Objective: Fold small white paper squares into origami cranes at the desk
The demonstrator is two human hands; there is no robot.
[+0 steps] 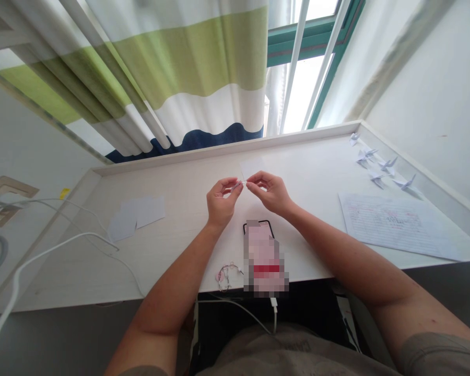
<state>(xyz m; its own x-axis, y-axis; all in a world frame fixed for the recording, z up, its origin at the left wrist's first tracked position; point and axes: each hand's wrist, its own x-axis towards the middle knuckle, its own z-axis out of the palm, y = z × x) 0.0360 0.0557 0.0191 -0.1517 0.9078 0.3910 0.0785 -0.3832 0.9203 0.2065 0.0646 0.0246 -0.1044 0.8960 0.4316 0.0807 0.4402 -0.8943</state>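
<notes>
Left hand, right hand, both pinching small white paper, lined handwritten sheet too blurred to read

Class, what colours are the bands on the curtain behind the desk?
The curtain has green, white and navy bands; head view.

Left hand and right hand raised close together, fingers pinching

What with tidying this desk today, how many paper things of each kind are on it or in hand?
Paper cranes: 5
Blank paper slips: 2
Handwritten sheet: 1
Paper piece pinched by the left hand and right hand: 1
Total: 9
</notes>
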